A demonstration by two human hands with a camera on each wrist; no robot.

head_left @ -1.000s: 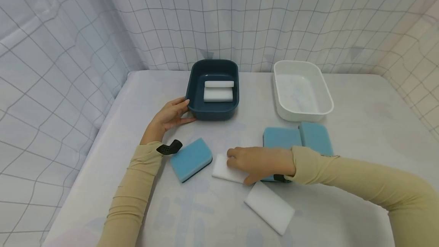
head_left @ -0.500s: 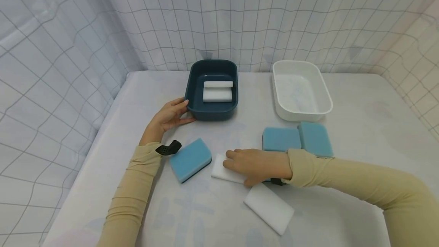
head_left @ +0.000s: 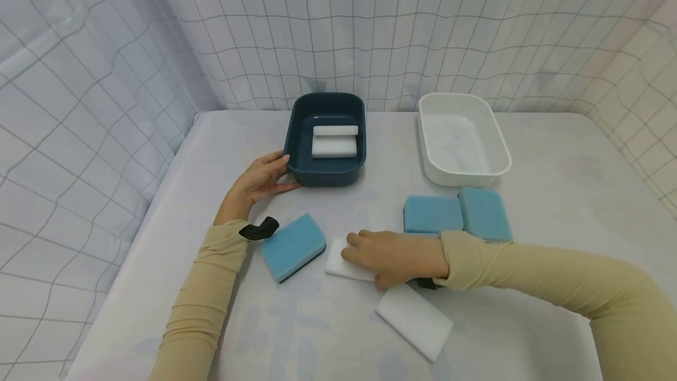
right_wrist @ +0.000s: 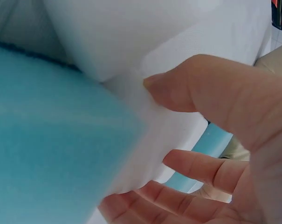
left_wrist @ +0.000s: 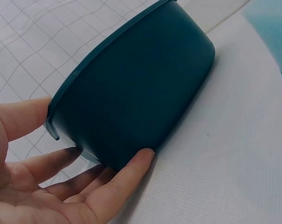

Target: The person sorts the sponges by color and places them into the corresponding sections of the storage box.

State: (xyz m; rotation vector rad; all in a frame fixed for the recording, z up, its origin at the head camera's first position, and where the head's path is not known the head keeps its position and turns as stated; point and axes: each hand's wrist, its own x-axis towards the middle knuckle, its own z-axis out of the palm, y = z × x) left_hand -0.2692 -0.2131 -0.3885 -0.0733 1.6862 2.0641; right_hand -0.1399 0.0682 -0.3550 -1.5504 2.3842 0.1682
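Now the hands touch a plain navy tub and white sponge.

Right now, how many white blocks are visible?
4: two white blocks in the dark bin, a third block partly under the right grip, a fourth block nearer the viewer. Others may be hidden.

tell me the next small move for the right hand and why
I'd probably lift the white sponge slightly with the right hand: its grip seems set around the sponge, the left hand touches the dark blue box, and other white sponges lie inside, so that box looks a likely place for it.
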